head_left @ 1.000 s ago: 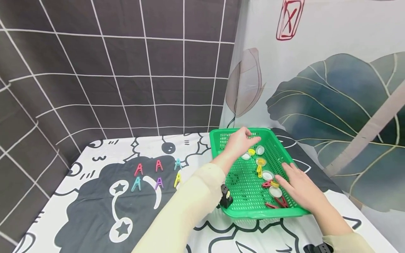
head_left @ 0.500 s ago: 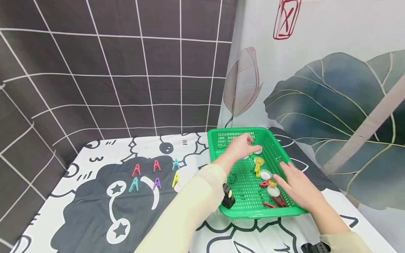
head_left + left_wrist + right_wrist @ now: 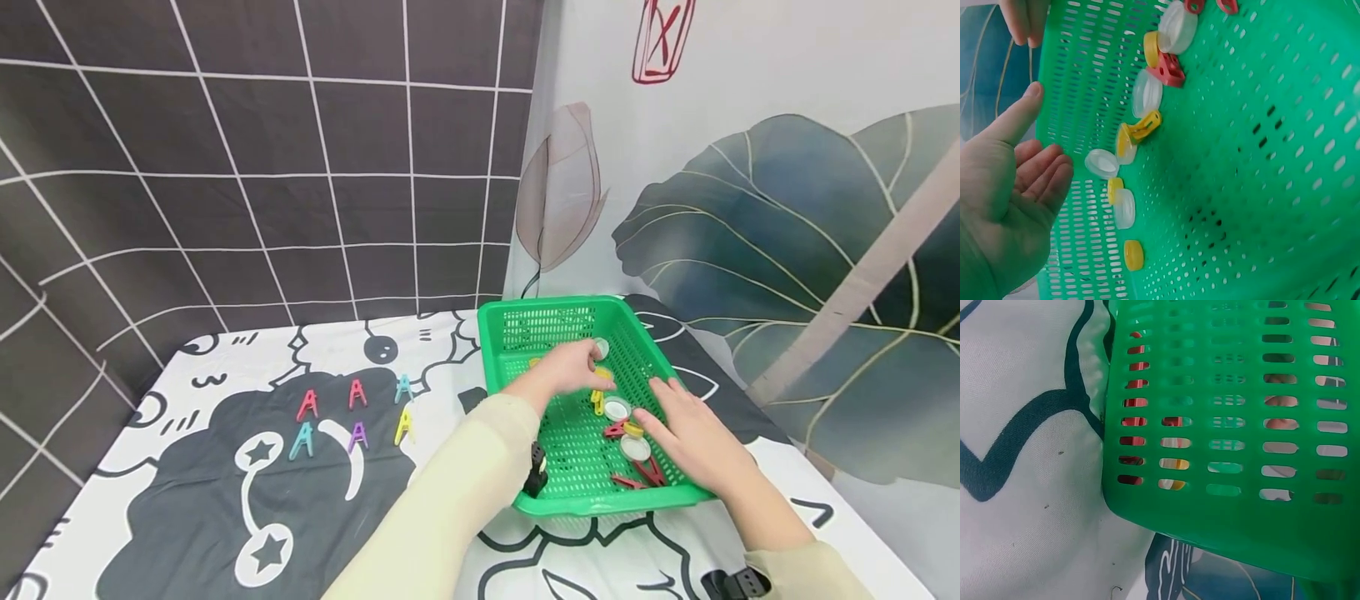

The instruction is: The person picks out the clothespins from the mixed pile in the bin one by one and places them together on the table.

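Observation:
My left hand hovers inside the green basket, palm toward the lids, fingers loosely bent. In the left wrist view nothing lies between its fingers. Near it are clear round lids, yellow lids and a yellow clothespin. My right hand rests on the basket's right rim, fingers extended and thumb inside. By its thumb lie a clear lid and red clothespins. The right wrist view shows the basket's slotted outer wall, not the hand.
Left of the basket, several clothespins stand in two rows on the patterned cloth, among them a red one, a purple one and a yellow one. A dark grid curtain hangs behind the table.
My left hand has come lower and nearer over the lids in the basket. The right hand stays on the rim. The head view has turned slightly to the right.

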`<state>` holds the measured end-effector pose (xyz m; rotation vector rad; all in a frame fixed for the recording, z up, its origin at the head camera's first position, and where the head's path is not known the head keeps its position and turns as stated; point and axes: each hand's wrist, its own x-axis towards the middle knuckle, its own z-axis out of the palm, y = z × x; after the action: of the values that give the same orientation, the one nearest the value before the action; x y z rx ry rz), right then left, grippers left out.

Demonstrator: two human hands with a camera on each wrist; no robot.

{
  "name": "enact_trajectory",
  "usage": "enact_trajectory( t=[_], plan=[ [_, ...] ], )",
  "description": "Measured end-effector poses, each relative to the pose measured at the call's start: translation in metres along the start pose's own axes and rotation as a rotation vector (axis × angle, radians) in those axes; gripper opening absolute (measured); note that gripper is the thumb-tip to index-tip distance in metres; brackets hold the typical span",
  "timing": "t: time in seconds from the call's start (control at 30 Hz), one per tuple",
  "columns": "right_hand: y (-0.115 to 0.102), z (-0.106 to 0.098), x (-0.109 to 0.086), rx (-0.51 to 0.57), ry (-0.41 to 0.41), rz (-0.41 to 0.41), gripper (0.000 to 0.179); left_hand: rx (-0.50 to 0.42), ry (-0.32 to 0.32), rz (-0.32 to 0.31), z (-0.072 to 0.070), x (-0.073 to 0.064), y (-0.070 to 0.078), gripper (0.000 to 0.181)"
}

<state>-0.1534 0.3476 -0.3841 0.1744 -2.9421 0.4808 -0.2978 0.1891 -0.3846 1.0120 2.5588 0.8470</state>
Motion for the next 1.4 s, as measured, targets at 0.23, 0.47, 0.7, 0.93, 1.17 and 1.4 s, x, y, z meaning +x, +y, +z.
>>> enact_trajectory(
  t=[0.23, 0.47, 0.7, 0.93, 1.17, 1.4],
  plan=[
    [0.0, -0.001, -0.003, -0.011, -0.011, 0.006, 0.067, 0.141, -0.178, 0.001, 0.003, 0.001, -0.001, 0.053],
    [0.004, -0.004, -0.005, -0.019, 0.007, 0.01, 0.066, 0.203, -0.199, 0.022, 0.006, 0.008, 0.004, 0.05],
    [0.001, -0.003, -0.004, -0.016, 0.003, 0.01, 0.066, 0.229, -0.214, 0.018, 0.008, 0.014, 0.005, 0.046],
    [-0.003, 0.0, -0.002, -0.011, 0.019, -0.007, 0.065, 0.209, -0.212, -0.028, 0.008, 0.018, -0.001, 0.048],
    [-0.005, 0.003, -0.002, -0.002, 0.016, 0.003, 0.065, 0.231, -0.248, -0.029, 0.006, 0.021, -0.004, 0.047],
    [-0.001, -0.001, -0.001, -0.008, 0.018, -0.002, 0.065, 0.283, -0.253, -0.017, 0.01, 0.03, 0.0, 0.048]
  ],
)
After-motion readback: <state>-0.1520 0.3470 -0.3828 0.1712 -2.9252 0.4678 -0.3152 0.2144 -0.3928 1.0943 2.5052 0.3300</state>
